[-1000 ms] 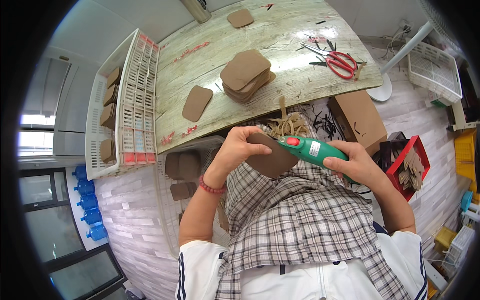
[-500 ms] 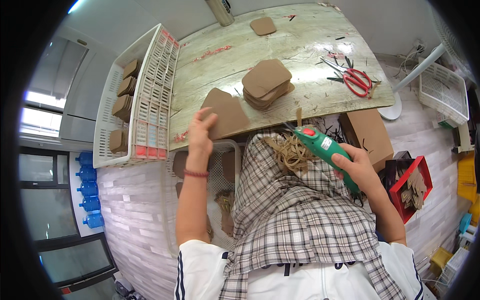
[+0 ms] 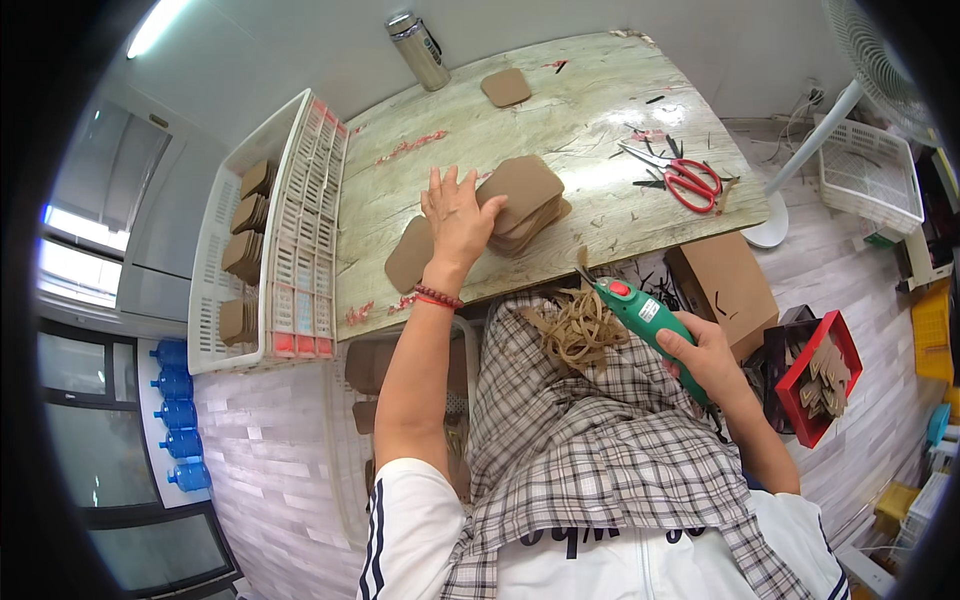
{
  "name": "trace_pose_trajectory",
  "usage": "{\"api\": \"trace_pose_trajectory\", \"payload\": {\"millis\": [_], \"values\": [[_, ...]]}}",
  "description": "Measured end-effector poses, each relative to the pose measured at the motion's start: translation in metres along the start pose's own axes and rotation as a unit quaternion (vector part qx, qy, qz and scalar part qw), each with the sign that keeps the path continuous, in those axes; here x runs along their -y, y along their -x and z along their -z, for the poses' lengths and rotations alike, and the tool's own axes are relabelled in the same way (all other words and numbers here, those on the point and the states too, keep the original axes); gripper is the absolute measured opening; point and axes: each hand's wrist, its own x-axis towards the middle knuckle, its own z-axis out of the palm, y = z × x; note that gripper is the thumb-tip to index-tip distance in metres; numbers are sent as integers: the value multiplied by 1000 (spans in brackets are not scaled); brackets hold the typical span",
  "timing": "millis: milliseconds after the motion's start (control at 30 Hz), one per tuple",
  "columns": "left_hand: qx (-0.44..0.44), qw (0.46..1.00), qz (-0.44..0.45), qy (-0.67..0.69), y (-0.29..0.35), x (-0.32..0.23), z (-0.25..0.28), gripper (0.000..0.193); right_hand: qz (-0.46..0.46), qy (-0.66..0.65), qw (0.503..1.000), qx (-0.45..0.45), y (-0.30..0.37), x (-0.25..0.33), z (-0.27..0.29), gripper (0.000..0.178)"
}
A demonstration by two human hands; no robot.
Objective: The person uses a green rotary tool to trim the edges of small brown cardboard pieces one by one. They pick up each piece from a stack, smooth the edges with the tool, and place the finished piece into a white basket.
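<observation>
My left hand (image 3: 458,215) reaches over the table with its fingers spread. Its thumb lies at the left edge of a stack of brown rounded-corner sheet pieces (image 3: 522,192); whether it presses on them I cannot tell. A single brown piece (image 3: 406,258) lies beside that wrist, partly covered by it. Above my lap, my right hand (image 3: 703,352) is wrapped round green electric scissors (image 3: 645,312) with a red button, their tip pointing to the upper left. Below the tip, a tangle of tan offcut strips (image 3: 578,330) rests on the checked apron (image 3: 570,440).
Red-handled scissors (image 3: 690,182) lie among dark scraps on the table (image 3: 600,130). A steel flask (image 3: 420,52) and another brown piece (image 3: 506,87) are farther back. A white crate (image 3: 275,230) stands left, a cardboard box (image 3: 735,290) and red-rimmed box (image 3: 830,330) right.
My left hand has moved up and right, from the single brown piece to the stack. That piece now lies farther left, apart from the stack. The right hand keeps its hold on the electric scissors.
</observation>
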Motion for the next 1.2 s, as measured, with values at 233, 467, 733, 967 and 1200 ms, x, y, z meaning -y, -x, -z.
{"api": "trace_pose_trajectory", "payload": {"millis": [233,467,733,967,1200], "values": [[-62,997,-10,41,-1,-19,5,41,15,-11,1000,-8,2,-5,4,35],[61,837,236,490,6,-8,32,27,25,-11,1000,-3,4,2,1,34],[-140,456,274,835,60,-95,53,34,86,-14,996,-36,-2,18,-20,32],[-142,329,305,882,74,-117,40,37,79,-43,995,-33,6,28,-32,37],[-106,344,280,890,81,-127,31,40,101,-37,993,-40,7,31,-32,36]]}}
